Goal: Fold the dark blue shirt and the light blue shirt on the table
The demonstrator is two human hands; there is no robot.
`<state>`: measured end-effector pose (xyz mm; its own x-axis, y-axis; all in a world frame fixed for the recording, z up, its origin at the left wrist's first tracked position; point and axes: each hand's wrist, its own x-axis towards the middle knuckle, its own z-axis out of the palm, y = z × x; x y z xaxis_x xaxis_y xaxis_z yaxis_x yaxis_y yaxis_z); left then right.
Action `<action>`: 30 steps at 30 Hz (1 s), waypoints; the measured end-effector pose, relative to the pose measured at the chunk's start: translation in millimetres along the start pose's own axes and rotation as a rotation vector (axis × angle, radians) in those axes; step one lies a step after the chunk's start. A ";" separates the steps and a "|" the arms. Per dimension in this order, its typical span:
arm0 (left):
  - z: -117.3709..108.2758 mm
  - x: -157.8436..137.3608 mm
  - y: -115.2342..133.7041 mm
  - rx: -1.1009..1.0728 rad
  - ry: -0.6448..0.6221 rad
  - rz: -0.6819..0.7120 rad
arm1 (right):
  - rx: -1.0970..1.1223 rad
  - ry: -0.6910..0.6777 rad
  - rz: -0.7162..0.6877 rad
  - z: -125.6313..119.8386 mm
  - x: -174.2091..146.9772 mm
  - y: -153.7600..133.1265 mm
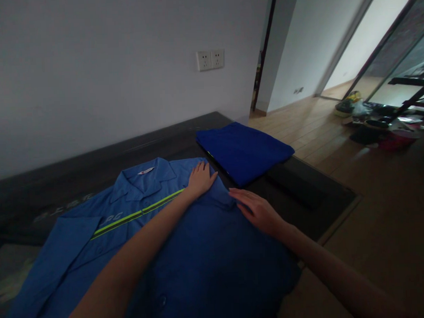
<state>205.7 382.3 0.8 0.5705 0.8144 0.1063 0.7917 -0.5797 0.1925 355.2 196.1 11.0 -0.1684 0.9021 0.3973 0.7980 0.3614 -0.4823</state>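
A blue short-sleeved work shirt point(131, 243) lies front up, with a collar, a white neck label and a yellow-green and dark stripe across the chest. Its right part is folded over the front. My left hand point(200, 180) rests flat on the shirt near the shoulder, its fingers spread. Beside it, my right hand point(257, 210) touches the folded edge near the shoulder, fingers stretched out and thumb apart from them. Just beyond both hands lies a folded, darker blue garment point(246, 151).
The dark table point(156, 144) stands against a pale wall point(107, 65) with two sockets point(210, 60). To the right of the folded garment lies a dark flat object point(292, 186). Assorted items, including a red container point(397, 139), sit on the wooden floor point(315, 127) at far right.
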 end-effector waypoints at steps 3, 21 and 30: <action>11.8 -3.2 -2.1 0.018 -0.011 0.008 | -0.171 -0.152 -0.143 8.6 -8.1 -4.3; 20.6 -1.6 -9.4 0.007 0.038 0.027 | -0.183 -0.199 -0.149 -0.1 -3.6 -8.4; 14.7 -6.1 -12.9 0.023 0.100 0.075 | -0.302 -0.174 -0.063 28.1 43.3 1.5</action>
<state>195.2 384.4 -16.7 0.6044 0.7666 0.2168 0.7533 -0.6385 0.1576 332.9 242.3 5.5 -0.2980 0.9164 0.2674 0.9138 0.3548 -0.1978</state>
